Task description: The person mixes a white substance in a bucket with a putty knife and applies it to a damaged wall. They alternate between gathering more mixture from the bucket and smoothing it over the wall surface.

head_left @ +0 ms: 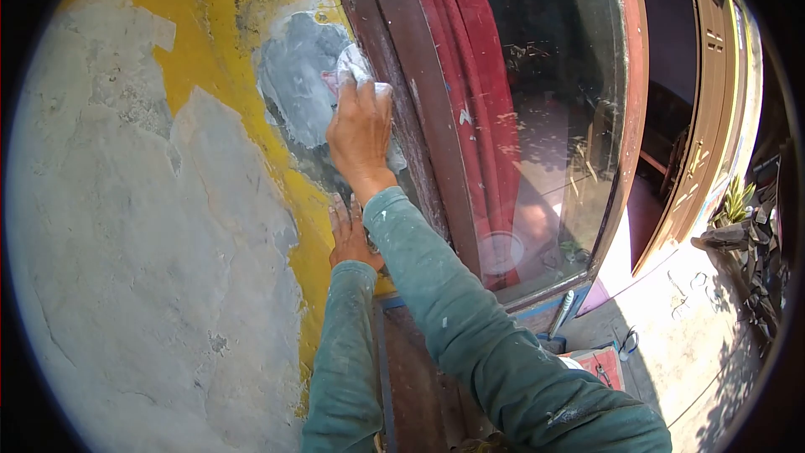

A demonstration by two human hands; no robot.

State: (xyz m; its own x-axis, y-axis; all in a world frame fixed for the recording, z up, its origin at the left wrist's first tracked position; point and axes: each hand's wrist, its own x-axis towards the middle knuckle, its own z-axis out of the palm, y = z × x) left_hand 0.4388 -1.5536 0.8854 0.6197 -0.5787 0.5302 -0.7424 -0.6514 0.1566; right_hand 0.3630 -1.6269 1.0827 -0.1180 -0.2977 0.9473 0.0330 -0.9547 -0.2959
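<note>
Pressed against a grey plaster patch (298, 67) on the yellow wall (226, 75), a crumpled white sheet (352, 61) with a pinkish corner sticks out past my fingers. My right hand (360, 130) is closed over this sheet, close to the brown window frame (415, 92). I cannot tell whether the sheet is cloth, paper or plastic. Lower down, my left hand (352, 239) lies with outstretched fingers against the wall, just below the patch. Part of it is behind my right forearm. Both sleeves are green with white specks.
Bare grey plaster (151, 243) covers much of the wall at left. A glass window pane (553, 117) with a red curtain (478, 59) behind it stands to the right. A red box (605, 361) with tools sits low beside my right arm; scissors (629, 342) lie nearby.
</note>
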